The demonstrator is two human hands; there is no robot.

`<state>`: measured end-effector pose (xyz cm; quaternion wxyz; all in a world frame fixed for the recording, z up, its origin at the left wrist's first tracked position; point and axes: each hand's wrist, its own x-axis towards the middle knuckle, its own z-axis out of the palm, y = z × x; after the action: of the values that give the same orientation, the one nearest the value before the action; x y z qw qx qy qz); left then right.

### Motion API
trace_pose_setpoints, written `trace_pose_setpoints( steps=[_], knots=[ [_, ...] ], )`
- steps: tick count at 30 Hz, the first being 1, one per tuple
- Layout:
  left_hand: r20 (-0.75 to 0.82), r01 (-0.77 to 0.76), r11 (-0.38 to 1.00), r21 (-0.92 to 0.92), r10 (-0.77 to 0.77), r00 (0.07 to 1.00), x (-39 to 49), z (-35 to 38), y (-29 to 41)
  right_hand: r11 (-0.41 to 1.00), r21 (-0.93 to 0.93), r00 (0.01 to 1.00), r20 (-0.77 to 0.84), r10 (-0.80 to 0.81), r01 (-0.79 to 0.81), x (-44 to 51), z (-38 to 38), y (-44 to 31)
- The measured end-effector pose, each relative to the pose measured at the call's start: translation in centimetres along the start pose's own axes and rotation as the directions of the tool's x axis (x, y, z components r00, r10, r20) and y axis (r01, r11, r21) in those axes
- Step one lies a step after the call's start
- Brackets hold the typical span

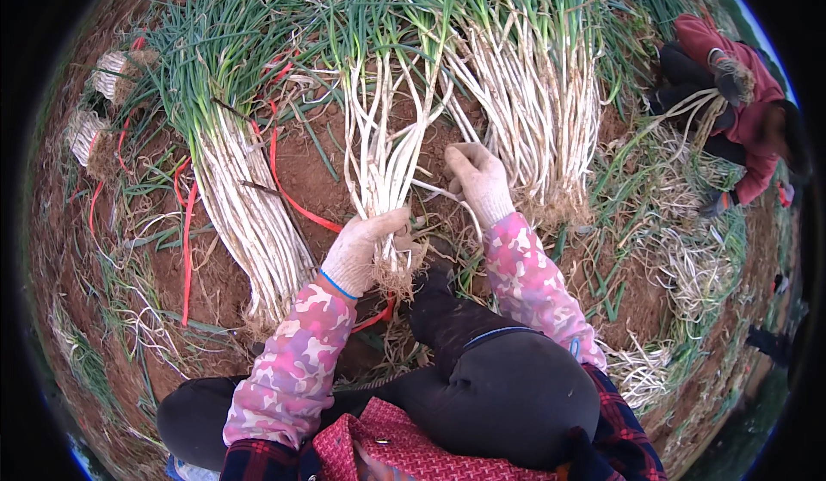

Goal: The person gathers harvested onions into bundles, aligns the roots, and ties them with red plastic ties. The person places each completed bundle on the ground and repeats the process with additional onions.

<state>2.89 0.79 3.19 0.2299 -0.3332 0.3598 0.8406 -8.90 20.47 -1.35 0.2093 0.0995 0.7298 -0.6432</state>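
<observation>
My left hand (371,248), in a pale knit glove, is closed around the lower stalks of a small bunch of green onions (387,152), with the roots hanging just below the fist. To the right is my right hand (476,178), also gloved, its fingers curled with thumb near the fingertips; whether something thin is between them cannot be told. A loose white stalk (445,190) passes beside it. A large pile of green onions (535,107) lies beyond the right hand. Another thick bundle of green onions (242,203) lies left of the left hand.
Red plastic ties (188,255) lie on the brown soil around the left bundle. Two tied bundles (87,136) are at the far left. A co-worker (742,107) in a red top holds stalks at the right. Discarded leaves and stalks (697,274) litter the right side.
</observation>
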Motion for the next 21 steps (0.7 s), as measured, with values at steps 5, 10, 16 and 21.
trace_pose_setpoints(
  steps=[5,10,16,21],
  knots=[
    [0.0,-0.14,0.989,-0.039,0.14,0.99,-0.2,-0.4,1.7,0.253,-0.967,0.98,-0.041,-0.196,0.01,3.2,-3.4,1.7],
    [-0.068,-0.134,0.987,-0.092,0.128,0.989,0.0,-0.2,1.2,0.918,-0.397,0.996,0.073,0.06,-0.026,2.3,-4.3,-1.3],
    [0.013,-0.08,0.992,-0.099,0.082,0.997,0.8,0.5,-0.2,0.975,-0.064,0.939,0.261,0.223,-0.213,-1.6,-1.2,-3.1],
    [-0.018,-0.081,0.996,0.036,0.082,0.996,0.4,1.9,-2.2,0.966,-0.014,0.94,0.228,0.255,-0.259,-2.3,1.4,-1.2]
  ],
)
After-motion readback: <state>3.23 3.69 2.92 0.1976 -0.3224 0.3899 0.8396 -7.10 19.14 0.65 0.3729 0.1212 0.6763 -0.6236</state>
